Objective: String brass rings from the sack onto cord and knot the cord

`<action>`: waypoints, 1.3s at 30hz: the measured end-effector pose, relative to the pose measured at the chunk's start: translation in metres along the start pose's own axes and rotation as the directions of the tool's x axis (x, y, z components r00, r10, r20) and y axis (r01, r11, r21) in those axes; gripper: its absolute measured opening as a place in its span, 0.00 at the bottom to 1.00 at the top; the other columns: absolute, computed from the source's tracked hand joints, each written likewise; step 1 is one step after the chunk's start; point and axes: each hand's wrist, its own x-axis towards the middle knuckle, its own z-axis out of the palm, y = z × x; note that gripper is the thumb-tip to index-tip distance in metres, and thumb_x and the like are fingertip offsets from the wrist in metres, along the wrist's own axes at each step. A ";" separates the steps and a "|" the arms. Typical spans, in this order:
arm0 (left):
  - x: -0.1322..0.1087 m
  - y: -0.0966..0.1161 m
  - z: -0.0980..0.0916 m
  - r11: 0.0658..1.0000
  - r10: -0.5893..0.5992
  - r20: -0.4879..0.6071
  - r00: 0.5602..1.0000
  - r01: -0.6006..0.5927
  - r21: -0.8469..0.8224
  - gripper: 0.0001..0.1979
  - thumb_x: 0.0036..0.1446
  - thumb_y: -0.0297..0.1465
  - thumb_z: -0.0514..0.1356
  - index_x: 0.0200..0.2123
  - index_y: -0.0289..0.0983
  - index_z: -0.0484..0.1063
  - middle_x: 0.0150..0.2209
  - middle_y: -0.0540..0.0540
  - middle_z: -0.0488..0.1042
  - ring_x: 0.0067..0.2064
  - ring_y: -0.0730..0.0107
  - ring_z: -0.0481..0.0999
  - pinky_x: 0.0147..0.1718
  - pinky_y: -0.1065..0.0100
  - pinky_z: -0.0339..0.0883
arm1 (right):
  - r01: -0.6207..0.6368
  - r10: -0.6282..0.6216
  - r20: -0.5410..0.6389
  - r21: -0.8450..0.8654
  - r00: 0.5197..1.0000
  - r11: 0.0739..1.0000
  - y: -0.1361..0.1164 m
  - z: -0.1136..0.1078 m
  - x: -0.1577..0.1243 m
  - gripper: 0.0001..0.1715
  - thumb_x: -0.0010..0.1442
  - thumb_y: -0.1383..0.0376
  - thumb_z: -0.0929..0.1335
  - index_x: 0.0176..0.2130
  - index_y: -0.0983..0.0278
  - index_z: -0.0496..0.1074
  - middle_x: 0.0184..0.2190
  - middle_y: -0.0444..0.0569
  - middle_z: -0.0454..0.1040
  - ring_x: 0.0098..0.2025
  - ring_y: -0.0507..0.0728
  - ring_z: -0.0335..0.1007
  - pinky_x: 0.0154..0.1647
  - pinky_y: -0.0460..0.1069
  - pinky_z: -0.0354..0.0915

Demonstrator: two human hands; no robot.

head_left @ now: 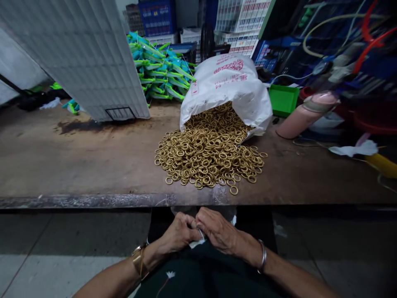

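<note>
My left hand [180, 234] and my right hand [219, 231] meet over my lap, just in front of the table edge. Both have their fingers pinched together, with the tips touching or almost touching. A small white piece [197, 243], perhaps cloth or plastic, shows below the fingertips. What the fingers grip is mostly hidden. Beyond the hands, a pile of gold-coloured rings [211, 159] lies on the wooden table [77, 165]. The rings spill from the mouth of a white sack [225, 78] with red print, which lies on its side.
A grey ribbed panel [83, 54] stands at the left. Behind it is a heap of green and blue pieces [164, 72]. A green tray [283, 100], a pink cylinder [307, 114] and hoses are at the right. Plastic crates [158, 18] are stacked at the back.
</note>
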 end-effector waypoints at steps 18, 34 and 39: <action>-0.010 -0.004 0.002 0.983 0.132 0.035 0.991 -0.136 0.121 0.11 0.48 0.37 0.57 0.25 0.35 0.60 0.22 0.55 0.57 0.24 0.79 0.54 0.22 0.74 0.49 | -0.131 0.126 -0.225 -0.008 0.966 0.991 0.002 0.012 -0.010 0.12 0.63 0.70 0.54 0.31 0.63 0.60 0.25 0.45 0.63 0.27 0.51 0.58 0.28 0.46 0.57; -0.010 -0.001 0.007 0.887 0.300 0.053 0.952 -0.299 0.352 0.17 0.56 0.40 0.50 0.24 0.34 0.63 0.24 0.52 0.57 0.27 0.75 0.56 0.27 0.71 0.53 | -0.107 0.122 -0.208 0.080 0.970 0.991 -0.007 0.005 -0.008 0.11 0.62 0.68 0.56 0.30 0.63 0.63 0.25 0.45 0.65 0.27 0.50 0.60 0.28 0.45 0.58; -0.012 0.005 0.010 0.924 0.252 0.090 0.963 -0.267 0.275 0.19 0.55 0.44 0.50 0.23 0.34 0.63 0.22 0.53 0.55 0.26 0.75 0.53 0.24 0.72 0.50 | -0.297 0.338 -0.138 0.255 0.931 0.920 -0.008 0.003 -0.010 0.05 0.59 0.69 0.60 0.34 0.63 0.64 0.24 0.41 0.67 0.26 0.49 0.63 0.28 0.44 0.59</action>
